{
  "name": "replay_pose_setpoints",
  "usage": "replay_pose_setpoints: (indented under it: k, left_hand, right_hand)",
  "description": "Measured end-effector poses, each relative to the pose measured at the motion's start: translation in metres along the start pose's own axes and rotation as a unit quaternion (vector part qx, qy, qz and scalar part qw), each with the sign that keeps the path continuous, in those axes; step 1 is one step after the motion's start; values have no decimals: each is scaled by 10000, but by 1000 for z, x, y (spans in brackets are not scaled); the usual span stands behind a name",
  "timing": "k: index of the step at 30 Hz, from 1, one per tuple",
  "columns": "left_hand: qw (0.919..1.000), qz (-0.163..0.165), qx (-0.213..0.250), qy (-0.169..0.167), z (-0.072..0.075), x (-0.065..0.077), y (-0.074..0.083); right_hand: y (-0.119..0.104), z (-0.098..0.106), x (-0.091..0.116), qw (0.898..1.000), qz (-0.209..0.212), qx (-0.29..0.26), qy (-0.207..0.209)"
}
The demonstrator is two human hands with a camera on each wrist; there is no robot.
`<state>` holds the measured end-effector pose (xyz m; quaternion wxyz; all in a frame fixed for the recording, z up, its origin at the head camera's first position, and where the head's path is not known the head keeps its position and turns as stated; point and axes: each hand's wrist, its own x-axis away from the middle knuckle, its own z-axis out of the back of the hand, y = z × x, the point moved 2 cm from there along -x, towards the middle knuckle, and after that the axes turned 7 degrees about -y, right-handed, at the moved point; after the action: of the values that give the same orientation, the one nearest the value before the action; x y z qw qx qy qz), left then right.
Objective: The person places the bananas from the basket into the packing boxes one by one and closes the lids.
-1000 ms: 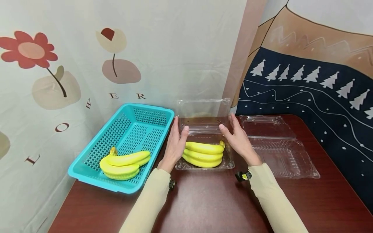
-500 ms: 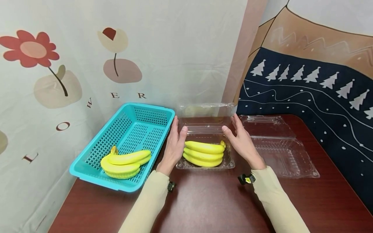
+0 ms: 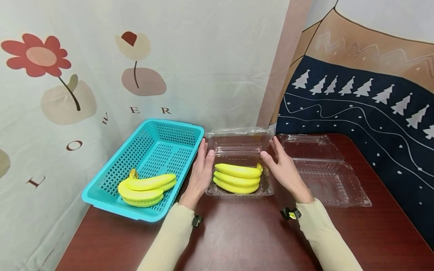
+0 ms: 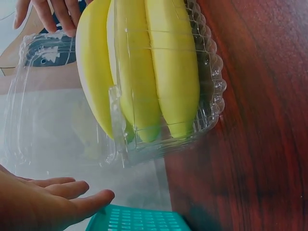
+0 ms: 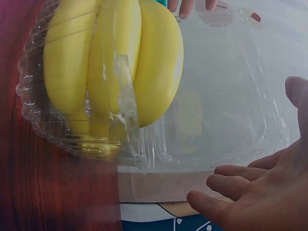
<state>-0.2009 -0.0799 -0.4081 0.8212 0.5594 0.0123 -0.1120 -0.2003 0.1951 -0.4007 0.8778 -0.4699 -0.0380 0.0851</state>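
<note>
In the head view, a bunch of yellow bananas (image 3: 236, 178) lies in the base of a clear plastic clamshell box (image 3: 239, 194). The box's hinged lid (image 3: 237, 140) is raised at the back. At the left side of the box is my left hand (image 3: 200, 173), fingers straight. My right hand (image 3: 285, 169) flanks the right side, thumb spread from straight fingers. Both wrist views show the lid (image 4: 57, 120) between the hands, with the bananas (image 5: 115, 62) in the base. Whether the fingertips touch the lid's edges, I cannot tell.
A turquoise plastic basket (image 3: 149, 150) stands to the left, holding another bunch of bananas (image 3: 144, 190). On the right lies a second clear clamshell box (image 3: 325, 184), its lid laid back. Behind the brown table (image 3: 237, 237) hangs a printed curtain (image 3: 210, 67).
The lid's top edge has come down lower in the head view. My right hand has shifted slightly right and my left slightly left. The bananas stay in place.
</note>
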Motion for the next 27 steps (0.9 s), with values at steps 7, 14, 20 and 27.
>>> replay_pose_setpoints:
  k: [7,14,20,27]
  left_hand:
    - [9999,71,76,-72,1,5,-1]
    - [9999,83,54,-80,3,11,0]
    - [10000,72,50,-48,4,15,0]
    - [9996,241,75,-100,5,20,-1]
  right_hand:
    - [2,-2,6,9999,86,61,1]
    - [3,-3,13,9996,251,111,42]
    - [4,-3,17,9996,259,139,6]
    - [6,-6,23,9997,139,183,-106]
